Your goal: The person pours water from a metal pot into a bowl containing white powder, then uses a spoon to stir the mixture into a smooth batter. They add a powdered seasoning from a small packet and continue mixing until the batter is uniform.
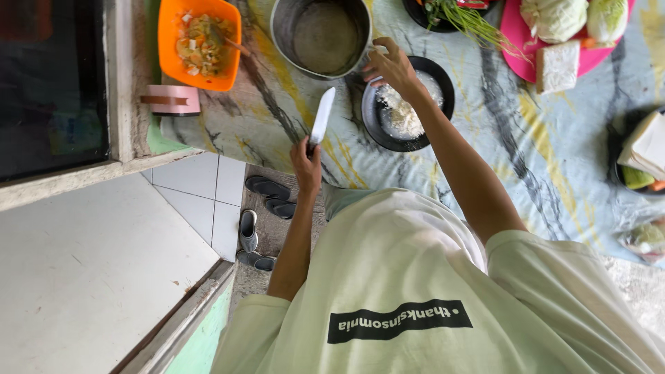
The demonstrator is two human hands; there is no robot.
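Knife [321, 118] blade is rising out of the left hand [307, 165], which is closing tight around the handle near the middle of the frame, over the marbled bench [526, 138]. Its long axis is running almost upright in the picture, leaning slightly right, the pale tip pointing toward the metal pot [322, 34] at the top. Right hand [391, 66] is sitting right of the tip, fingers curling over the black bowl [409, 104] of white food, though whether it is gripping anything I cannot tell.
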